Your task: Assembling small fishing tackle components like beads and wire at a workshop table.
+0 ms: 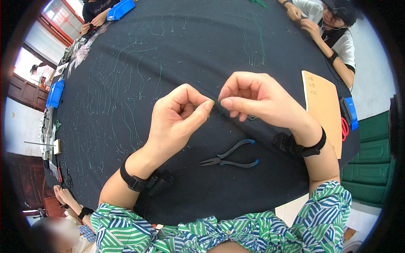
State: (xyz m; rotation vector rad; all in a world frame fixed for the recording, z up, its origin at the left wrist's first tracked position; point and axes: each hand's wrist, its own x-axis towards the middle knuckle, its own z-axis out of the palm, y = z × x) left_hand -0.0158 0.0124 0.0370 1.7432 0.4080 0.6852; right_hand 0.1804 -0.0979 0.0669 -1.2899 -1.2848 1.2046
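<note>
Hands, two, meet above the middle of the round table (pixel 202 50), which carries a dark cloth. My left hand (pixel 179 116) is closed in a pinch: thumb and forefinger press together on one thin green wire (pixel 217 113), a short piece, hard to make out. My right hand (pixel 253 99) is closed the same way, thumb against forefinger, gripping the other end of that wire. The fingertips of the two hands sit just beside each other, with the wire spanning the small gap. Each wrist carries one black strap, two in all.

One pair of pliers (pixel 230 158) with dark handles and blue tips lies on the cloth below my hands, jaws pointing to my left, touched by neither hand. Many loose green wire lengths (pixel 126 109) lie spread over the cloth to my left and ahead; an exact count is not possible. One tan booklet (pixel 322 109) lies at the table edge on my right. Two blue bins (pixel 55 93) are visible on my left side, one near and one at the far edge.

Three other people sit around the table: one at far right, one at far left, one at my near left.
</note>
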